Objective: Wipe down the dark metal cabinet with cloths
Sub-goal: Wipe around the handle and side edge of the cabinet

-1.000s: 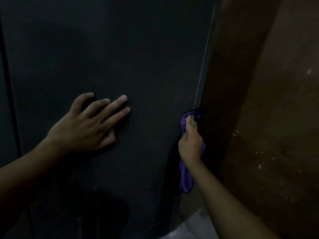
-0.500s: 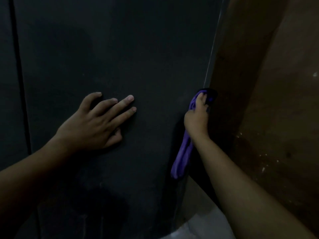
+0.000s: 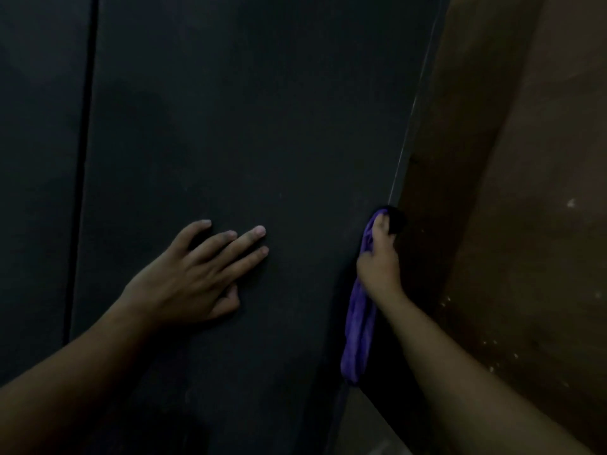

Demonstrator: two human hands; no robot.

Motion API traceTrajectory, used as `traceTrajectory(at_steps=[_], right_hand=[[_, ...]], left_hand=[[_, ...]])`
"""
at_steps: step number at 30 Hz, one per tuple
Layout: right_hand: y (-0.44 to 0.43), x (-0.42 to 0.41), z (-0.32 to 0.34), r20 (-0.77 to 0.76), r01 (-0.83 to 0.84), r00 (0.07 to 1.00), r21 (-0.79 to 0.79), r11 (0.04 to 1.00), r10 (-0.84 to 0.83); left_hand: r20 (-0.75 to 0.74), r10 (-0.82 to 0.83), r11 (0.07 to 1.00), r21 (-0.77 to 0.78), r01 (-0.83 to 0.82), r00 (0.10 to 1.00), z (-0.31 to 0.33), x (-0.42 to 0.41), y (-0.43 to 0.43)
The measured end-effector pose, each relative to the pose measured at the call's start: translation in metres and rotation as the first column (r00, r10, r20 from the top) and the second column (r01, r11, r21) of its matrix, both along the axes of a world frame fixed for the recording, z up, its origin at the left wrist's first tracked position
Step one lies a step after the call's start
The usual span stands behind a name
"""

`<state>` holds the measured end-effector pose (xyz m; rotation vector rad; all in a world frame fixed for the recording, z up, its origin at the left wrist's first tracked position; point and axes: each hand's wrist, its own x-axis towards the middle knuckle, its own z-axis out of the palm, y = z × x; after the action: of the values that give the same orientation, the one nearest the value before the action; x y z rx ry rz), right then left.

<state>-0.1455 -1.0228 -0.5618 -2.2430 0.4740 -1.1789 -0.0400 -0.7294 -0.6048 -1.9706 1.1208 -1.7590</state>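
Two hands: the left hand (image 3: 193, 274) is laid flat on the cabinet (image 3: 230, 126) at 8 o'clock — the cloth (image 3: 356, 323), gripped by the right hand (image 3: 377, 264) at 4 o'clock, has been slid up the edge; wiping is judged ongoing.

We have one head-worn view: it faces the dark metal cabinet (image 3: 246, 126) from close by, tilted slightly down; the cabinet's front fills most of the frame, a brown wall (image 3: 532, 224) right of it.
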Motion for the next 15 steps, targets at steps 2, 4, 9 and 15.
traceTrajectory(at_steps=[2, 4, 9, 15], right_hand=[[-0.008, 0.006, 0.039, 0.039, 0.004, 0.999, 0.007, 1.0, -0.004], [-0.011, 0.009, 0.054, 0.068, 0.035, 0.997, 0.016, 0.999, -0.036], [0.002, 0.001, -0.022, 0.008, 0.055, 0.998, -0.101, 0.993, -0.054], [0.005, -0.003, -0.047, -0.066, -0.013, 0.998, -0.035, 0.999, 0.011]], left_hand=[[-0.013, 0.006, 1.0, 0.0, -0.006, 1.0, 0.002, 0.0, 0.0], [-0.006, 0.017, 1.0, -0.022, -0.017, 1.0, 0.002, 0.001, -0.001], [0.01, 0.051, 0.996, -0.079, -0.05, 0.999, -0.002, 0.002, -0.004], [-0.016, 0.037, 0.997, -0.064, -0.038, 0.999, -0.001, 0.001, -0.003]])
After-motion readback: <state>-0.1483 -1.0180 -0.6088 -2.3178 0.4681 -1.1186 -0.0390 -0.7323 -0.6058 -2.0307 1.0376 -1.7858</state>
